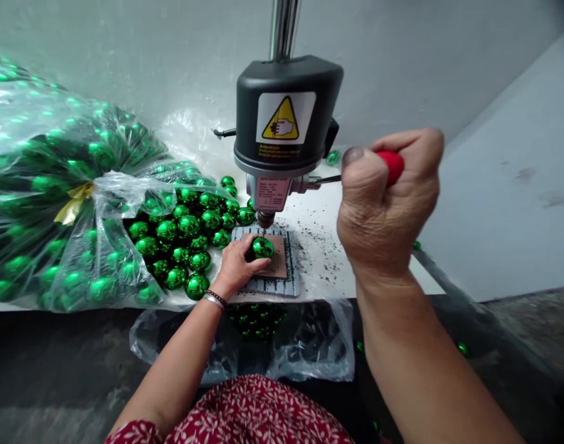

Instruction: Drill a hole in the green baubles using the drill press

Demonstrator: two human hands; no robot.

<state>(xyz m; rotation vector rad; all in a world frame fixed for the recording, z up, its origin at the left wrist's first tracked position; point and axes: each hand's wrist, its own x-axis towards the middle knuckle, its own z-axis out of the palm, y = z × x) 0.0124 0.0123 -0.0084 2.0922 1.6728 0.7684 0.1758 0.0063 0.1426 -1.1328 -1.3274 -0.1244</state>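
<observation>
A shiny green ball [264, 248] rests over a brownish pad on the grey slotted base [290, 285] of a bench drill press [289, 117]. Fingers and thumb of my left hand [239, 262] are closed around this ball from the left. Directly above it is the drill chuck [265, 219], its thin bit reaching down to the ball's top; whether the bit has entered it I cannot tell. My right hand [388, 197] is wrapped round the red knob [395, 168] of the drill press lever, to the right of the machine head.
Many more green balls [188, 226] spill from a clear plastic bag [110, 197] on the left of the white table [328, 271]. Dark shavings [319, 240] are scattered right of the base. Below the table edge hangs an open plastic bag [310, 342] holding green balls.
</observation>
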